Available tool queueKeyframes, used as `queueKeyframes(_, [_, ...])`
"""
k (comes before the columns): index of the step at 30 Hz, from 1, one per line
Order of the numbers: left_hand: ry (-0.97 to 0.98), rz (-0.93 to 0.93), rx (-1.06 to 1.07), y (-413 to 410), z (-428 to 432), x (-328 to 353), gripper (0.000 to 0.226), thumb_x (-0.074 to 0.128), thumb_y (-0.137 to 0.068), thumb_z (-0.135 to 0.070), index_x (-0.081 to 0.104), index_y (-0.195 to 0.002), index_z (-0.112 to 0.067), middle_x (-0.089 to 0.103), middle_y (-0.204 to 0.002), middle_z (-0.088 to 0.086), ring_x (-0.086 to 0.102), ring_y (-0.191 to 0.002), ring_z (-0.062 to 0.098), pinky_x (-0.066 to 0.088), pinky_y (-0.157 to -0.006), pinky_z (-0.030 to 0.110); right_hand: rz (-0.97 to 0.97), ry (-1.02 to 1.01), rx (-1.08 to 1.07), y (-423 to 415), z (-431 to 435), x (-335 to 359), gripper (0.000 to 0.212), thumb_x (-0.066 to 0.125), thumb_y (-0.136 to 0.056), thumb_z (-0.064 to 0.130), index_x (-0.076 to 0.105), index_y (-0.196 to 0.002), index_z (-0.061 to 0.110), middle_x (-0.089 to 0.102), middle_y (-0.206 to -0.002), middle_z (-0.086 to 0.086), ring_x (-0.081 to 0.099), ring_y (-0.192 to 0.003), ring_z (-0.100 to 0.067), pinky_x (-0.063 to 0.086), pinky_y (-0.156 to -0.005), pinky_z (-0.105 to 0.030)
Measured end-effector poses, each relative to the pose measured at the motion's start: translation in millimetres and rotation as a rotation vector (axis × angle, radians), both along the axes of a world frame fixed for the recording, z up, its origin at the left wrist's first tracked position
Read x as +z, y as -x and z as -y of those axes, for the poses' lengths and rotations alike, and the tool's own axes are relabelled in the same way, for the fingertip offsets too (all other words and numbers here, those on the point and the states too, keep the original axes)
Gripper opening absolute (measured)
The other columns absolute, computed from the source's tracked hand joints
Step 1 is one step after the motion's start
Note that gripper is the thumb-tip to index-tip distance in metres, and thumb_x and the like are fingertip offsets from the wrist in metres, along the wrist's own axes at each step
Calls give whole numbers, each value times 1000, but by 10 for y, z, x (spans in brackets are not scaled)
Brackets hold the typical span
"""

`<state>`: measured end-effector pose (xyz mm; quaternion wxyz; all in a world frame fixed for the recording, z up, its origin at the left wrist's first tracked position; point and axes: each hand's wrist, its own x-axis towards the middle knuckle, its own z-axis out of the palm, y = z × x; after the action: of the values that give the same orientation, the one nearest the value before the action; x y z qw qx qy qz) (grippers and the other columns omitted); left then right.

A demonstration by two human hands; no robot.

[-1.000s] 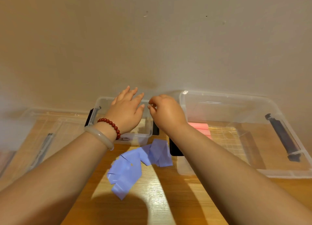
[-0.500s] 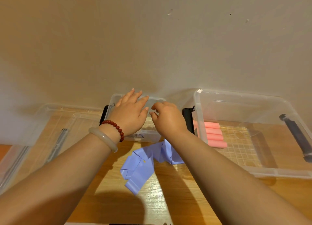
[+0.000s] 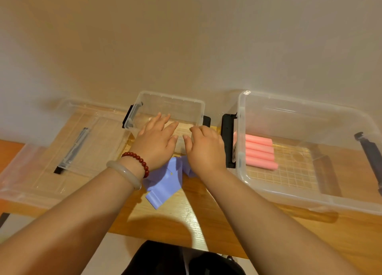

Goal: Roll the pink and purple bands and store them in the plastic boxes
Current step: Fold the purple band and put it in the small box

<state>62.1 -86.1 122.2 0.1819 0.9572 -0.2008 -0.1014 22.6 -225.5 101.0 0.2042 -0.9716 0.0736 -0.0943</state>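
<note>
A loose purple band lies crumpled on the wooden table, its far end hidden under my wrists. Just behind it stands a small clear plastic box with black side clips. My left hand lies with straight fingers over the box's near rim. Beside it, my right hand curls its fingers and thumb at the same rim. Several rolled pink bands lie side by side in a large clear box on the right.
A large clear lid with a black latch strip lies flat on the left of the table. A plain wall rises right behind the boxes. The table's front edge runs close to me, with dark clothing below it.
The view has tipped down and shifted, showing more of the table and its front edge. Both hands stay at the small box's near rim. The purple band has not moved.
</note>
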Motion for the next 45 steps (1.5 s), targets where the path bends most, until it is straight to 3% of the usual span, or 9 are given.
queueKeyframes(2, [6,2,-19,44,-8,-84,57,18,-98,-42,29,-150,-22,12,-162,-1,-3,-149,18,5,-120,42,98,-15,-12,28,-42,-84,38,43,-94,32,70,-100,6,66,-105,-13,61,-107,-35,43,-102,-49])
queueKeyframes(8, [50,78,-33,44,-86,-358,50,26,-103,-34,29,-151,-20,11,-162,-1,-2,-149,17,6,-119,40,122,-135,-9,69,-197,-382,54,32,-98,36,60,-129,2,55,-138,-18,40,-139,-35,25,-116,-48])
queueKeyframes(11, [100,151,-57,29,-141,-540,54,25,-100,-38,32,-149,-18,13,-161,0,0,-149,17,5,-118,40,128,-172,-21,87,-236,-571,67,19,-96,45,46,-143,6,37,-155,-12,21,-149,-26,15,-120,-40])
queueKeyframes(16, [166,375,-149,83,-161,-948,59,21,-98,-38,28,-150,-11,5,-161,1,-3,-149,18,-7,-119,34,140,-210,-9,166,-295,-939,66,35,-105,40,-3,-154,17,-18,-159,7,-18,-145,-6,7,-121,-33])
queueKeyframes(20, [195,439,-165,155,-178,-1271,57,21,-101,-36,4,-151,-15,-8,-158,-4,-15,-147,11,0,-119,37,203,-210,-4,226,-315,-1167,72,38,-104,39,-17,-148,22,-33,-151,13,-17,-147,-7,14,-123,-36])
queueKeyframes(25, [209,524,-187,144,-258,-1474,58,18,-99,-39,2,-150,-15,-11,-158,-4,-17,-146,10,1,-119,36,171,-187,11,281,-340,-1351,72,34,-104,43,-11,-154,18,-22,-160,7,-20,-145,-4,-3,-120,-26])
queueKeyframes(29, [189,548,-201,225,-371,-1526,61,15,-98,-42,15,-153,-15,-8,-159,-4,-13,-145,9,-2,-117,31,148,-85,8,341,-404,-1428,68,32,-105,41,-5,-156,14,-10,-164,0,-11,-150,-12,-1,-120,-27])
queueKeyframes(38, [-104,225,-326,319,-715,-1604,52,27,-100,-52,40,-145,-29,-2,-163,-5,-13,-148,14,2,-119,42,-120,170,20,564,-584,-1566,66,30,-103,50,11,-157,18,10,-164,-6,4,-152,-23,7,-121,-42])
queueKeyframes(45, [70,264,-357,186,-729,-1722,52,47,-95,-52,48,-140,-27,13,-161,-3,-4,-149,15,11,-119,43,-26,-33,-63,542,-574,-1561,45,36,-105,36,43,-145,17,54,-140,-9,43,-133,-26,38,-97,-36])
